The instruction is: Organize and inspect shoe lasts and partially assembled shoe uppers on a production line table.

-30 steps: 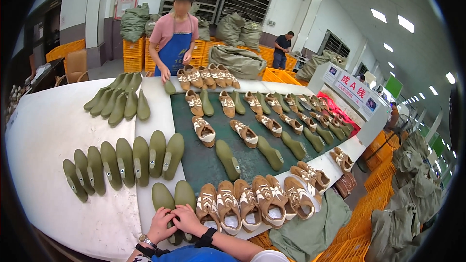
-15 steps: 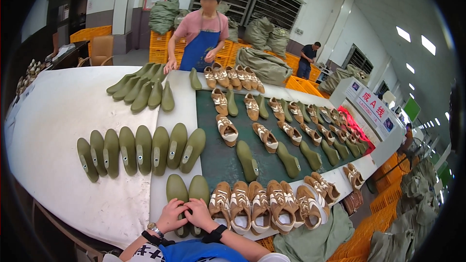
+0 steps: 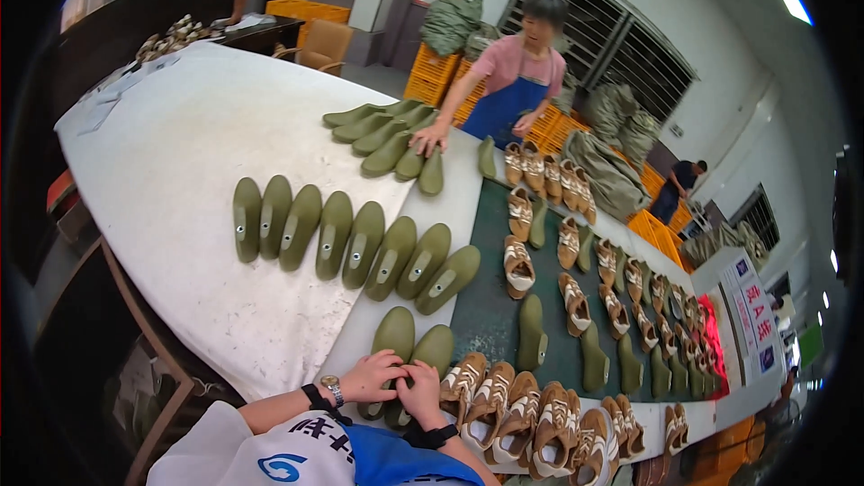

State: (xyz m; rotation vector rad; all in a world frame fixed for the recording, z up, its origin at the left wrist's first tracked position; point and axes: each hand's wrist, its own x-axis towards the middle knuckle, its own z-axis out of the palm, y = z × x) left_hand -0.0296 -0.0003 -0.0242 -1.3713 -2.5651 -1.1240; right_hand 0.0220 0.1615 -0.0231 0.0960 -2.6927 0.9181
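Observation:
Two green shoe lasts, a left one (image 3: 394,331) and a right one (image 3: 433,346), lie side by side at the near edge of the table. My left hand (image 3: 371,378) curls its fingers over the left last, and my right hand (image 3: 421,393) bends its fingers over the right one. The fingertips of both hands come together between the two lasts, and their exact grip is partly hidden. Brown-and-white sneakers (image 3: 490,396) stand in a row right beside my right hand. Ahead of my hands, several more lasts (image 3: 364,243) form a slanting row.
Across the white table (image 3: 180,153), a co-worker's hand (image 3: 432,137) rests on a cluster of lasts (image 3: 382,148). A green belt (image 3: 490,306) carries sneakers and lasts toward the right. Orange crates (image 3: 432,72) and grey-green sacks (image 3: 594,166) stand behind.
My view has swung left, so the scene appears shifted to the right. My hands stay on the same two lasts. The co-worker has leaned over and put a hand on the far lasts.

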